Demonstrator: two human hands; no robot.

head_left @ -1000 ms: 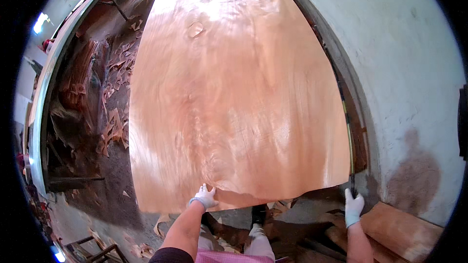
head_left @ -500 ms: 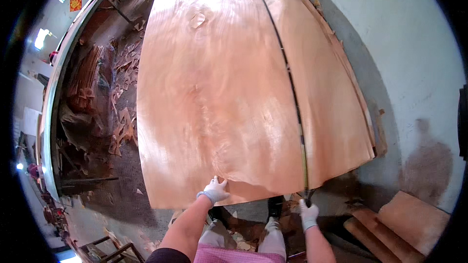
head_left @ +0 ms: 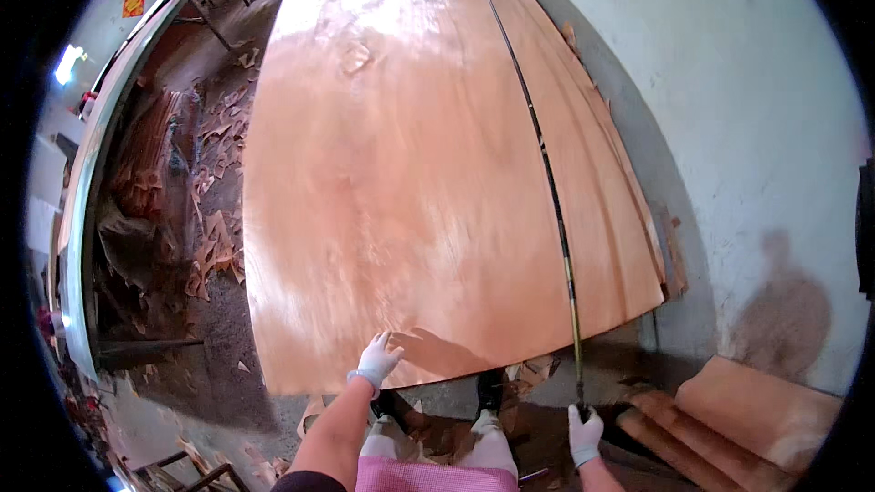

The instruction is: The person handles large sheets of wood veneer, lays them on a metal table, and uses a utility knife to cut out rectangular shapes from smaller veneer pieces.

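A broad, thin wood veneer sheet [head_left: 401, 191] stretches away from me, pale orange-brown with wavy grain. Over its near edge is my left hand [head_left: 377, 357], in a white glove with fingers apart and nothing in them. A hand-shaped shadow falls on the veneer beside it; whether the fingertips touch cannot be made out. Farther right, my gloved right hand [head_left: 585, 430] is closed round the near end of a long, slim dark pole [head_left: 552, 184]. The pole runs lengthwise over the right part of the sheet to its far end. The grip sits just past the sheet's near edge.
A pale wall [head_left: 729, 82] rises on the right. Brown boards or sheets [head_left: 756, 410] lie at the lower right. Torn veneer scraps [head_left: 214, 251] litter the floor on the left, beside a long bench-like frame [head_left: 80, 246]. My feet stand under the near edge.
My right hand has drawn the pole's near end toward me. My left hand has shifted slightly left, its shadow now more separate. The veneer's right side lies flatter.
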